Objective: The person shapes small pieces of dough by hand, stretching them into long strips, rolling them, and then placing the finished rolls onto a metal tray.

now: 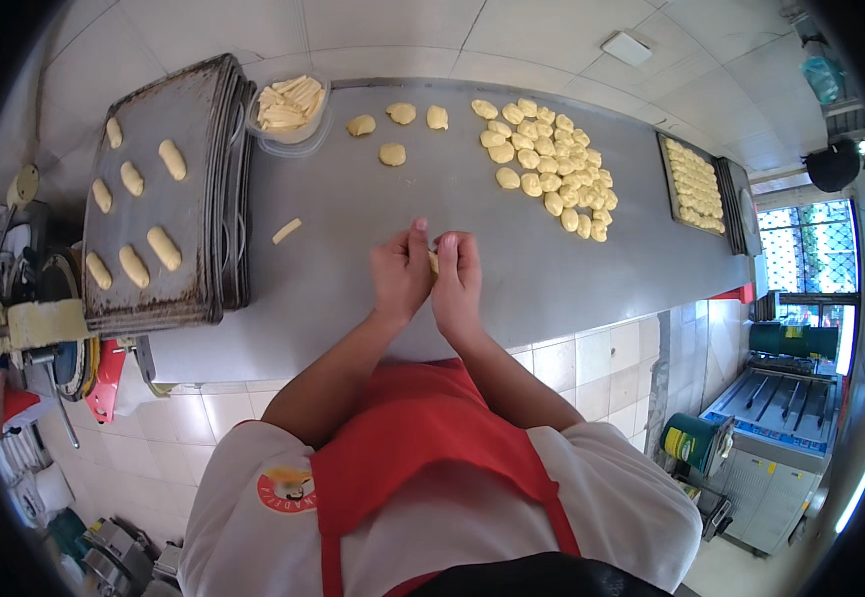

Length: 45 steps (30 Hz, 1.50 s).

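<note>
While I watch head view: left hand (400, 271) & right hand (457, 279) pinch one small pale-yellow dough piece (433, 262) between them, above grey steel table (373, 239). Dark baking tray (159, 189) w/ shaped rolls at left.

The dough piece (433, 262) is almost fully hidden between the left hand (400, 273) and the right hand (458, 282); only a thin pale strip shows, so its shape cannot be told. Right of these hands, the far tray (696, 185) is too small to count its rolls.
</note>
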Each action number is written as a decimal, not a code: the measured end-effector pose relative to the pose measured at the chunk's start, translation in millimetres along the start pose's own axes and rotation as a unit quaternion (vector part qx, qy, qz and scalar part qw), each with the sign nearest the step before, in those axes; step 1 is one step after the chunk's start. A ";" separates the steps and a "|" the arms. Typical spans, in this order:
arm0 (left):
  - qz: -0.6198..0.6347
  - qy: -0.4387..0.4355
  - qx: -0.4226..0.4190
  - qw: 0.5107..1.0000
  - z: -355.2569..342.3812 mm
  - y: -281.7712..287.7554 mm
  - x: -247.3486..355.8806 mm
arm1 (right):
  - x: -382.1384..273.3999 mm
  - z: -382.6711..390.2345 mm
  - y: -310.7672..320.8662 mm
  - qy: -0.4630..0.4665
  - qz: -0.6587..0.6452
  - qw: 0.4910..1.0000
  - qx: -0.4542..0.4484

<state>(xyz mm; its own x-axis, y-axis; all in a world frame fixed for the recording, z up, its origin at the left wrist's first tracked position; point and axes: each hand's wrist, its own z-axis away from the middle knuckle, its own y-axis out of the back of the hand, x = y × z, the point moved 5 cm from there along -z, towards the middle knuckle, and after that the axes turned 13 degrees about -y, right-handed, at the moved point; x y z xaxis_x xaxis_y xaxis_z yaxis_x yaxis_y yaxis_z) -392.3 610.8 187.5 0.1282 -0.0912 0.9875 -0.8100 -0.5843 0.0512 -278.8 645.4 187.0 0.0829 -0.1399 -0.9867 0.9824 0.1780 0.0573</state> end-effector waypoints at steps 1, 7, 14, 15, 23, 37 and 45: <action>-0.062 -0.012 -0.021 0.998 11.2 6.1 1.2 | 14.8 -1.0 -0.1 -0.096 -0.017 0.994 -0.046; 0.124 0.168 -0.043 0.977 51.4 81.6 -44.9 | -27.1 36.6 -31.5 -0.308 -0.124 0.935 -0.128; 0.130 0.135 0.052 0.981 93.6 200.8 -80.4 | -172.5 83.1 24.4 0.473 0.241 0.820 0.215; 0.060 0.112 0.009 0.992 100.9 198.6 -83.8 | -102.5 78.7 -4.1 0.421 0.435 0.783 0.140; -0.357 -0.210 -0.231 0.880 112.8 108.5 -81.3 | 81.6 85.0 -40.1 0.145 0.514 0.841 -0.088; -0.453 -0.152 -0.405 0.779 125.3 114.3 -80.9 | 112.8 109.4 -10.6 0.005 0.700 0.687 -0.194; -0.508 -0.178 -0.037 0.842 -47.7 194.6 -108.1 | 55.3 43.0 31.9 0.083 0.531 0.835 -0.118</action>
<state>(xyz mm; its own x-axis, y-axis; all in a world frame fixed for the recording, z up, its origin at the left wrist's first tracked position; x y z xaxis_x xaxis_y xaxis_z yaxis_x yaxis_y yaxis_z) -591.1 545.4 97.8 0.9291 0.1816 0.3220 -0.2102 -0.4570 0.8643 -235.7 601.5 140.8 0.8429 0.3518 -0.4071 0.3075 0.3059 0.9010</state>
